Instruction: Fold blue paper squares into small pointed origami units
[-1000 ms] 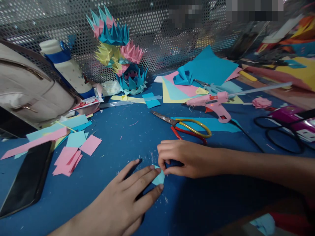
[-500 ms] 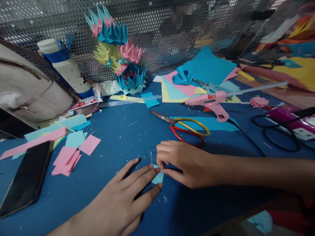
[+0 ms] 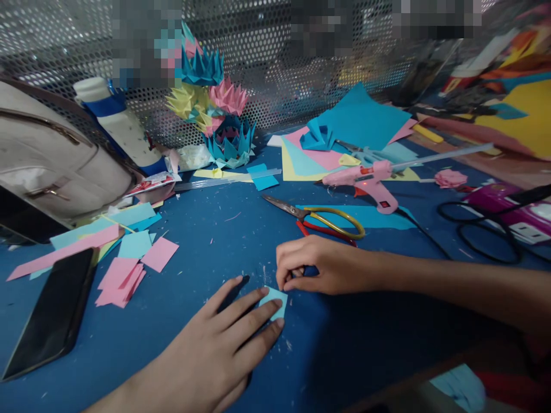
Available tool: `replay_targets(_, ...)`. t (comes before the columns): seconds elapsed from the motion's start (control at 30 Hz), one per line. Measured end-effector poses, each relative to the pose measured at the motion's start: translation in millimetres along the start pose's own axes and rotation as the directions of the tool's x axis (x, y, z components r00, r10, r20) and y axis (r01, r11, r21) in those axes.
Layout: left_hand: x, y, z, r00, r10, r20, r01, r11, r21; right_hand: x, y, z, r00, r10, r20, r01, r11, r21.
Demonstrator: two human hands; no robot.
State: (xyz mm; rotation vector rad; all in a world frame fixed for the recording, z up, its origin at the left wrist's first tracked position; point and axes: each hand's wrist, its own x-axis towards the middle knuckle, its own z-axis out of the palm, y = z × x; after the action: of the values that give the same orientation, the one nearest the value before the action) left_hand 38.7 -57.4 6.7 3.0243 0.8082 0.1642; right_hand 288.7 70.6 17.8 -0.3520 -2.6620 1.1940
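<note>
A small light-blue paper piece (image 3: 279,313) lies on the blue tabletop, partly covered by fingers. My left hand (image 3: 228,338) rests flat with its fingers spread, several fingertips pressing on the paper. Just beyond the paper's upper right edge, my right hand (image 3: 314,267) is closed, thumb and fingertips curled together. Its fingertips are at or beside that edge; whether they touch it I cannot tell. Behind the right hand lie scissors (image 3: 301,213) with one yellow and one red handle loop.
A pink glue gun (image 3: 374,179) with its cord lies beyond the scissors. Pink paper squares (image 3: 120,281) and a phone (image 3: 49,312) are at left. Folded paper flowers (image 3: 230,140), a bottle (image 3: 124,129) and a bag (image 3: 55,149) stand at the back; paper sheets (image 3: 361,117) lie right of them.
My right hand has shifted slightly away from me, off the light-blue paper, baring more of it. My left hand stays put on the paper.
</note>
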Motion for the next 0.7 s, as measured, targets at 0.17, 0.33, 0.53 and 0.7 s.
replay_targets(0.17, -1, 0, 2.5, 1.000, -0.006, -0.010, 0.006, 1.000, -0.010, -5, 4, -3, 0.929, -0.348, 0.125, 0.370, 0.877, -0.307)
replay_targets(0.33, 1, 0, -3.2, 1.000, -0.006, -0.010, 0.006, 1.000, -0.025, -2, -1, -7, 0.901, -0.365, 0.233, 0.433, 0.785, -0.443)
replay_targets(0.53, 2, 0, -10.0, 1.000, 0.003, 0.018, -0.002, 0.999, -0.043, -4, -2, -11, 0.916, -0.305, 0.259, 0.395, 0.789, -0.471)
replay_targets(0.7, -1, 1, -7.3, 0.999, -0.020, 0.030, 0.022, 0.996, -0.082, -5, 1, -4, 0.910, -0.362, 0.201, 0.414, 0.774, -0.479)
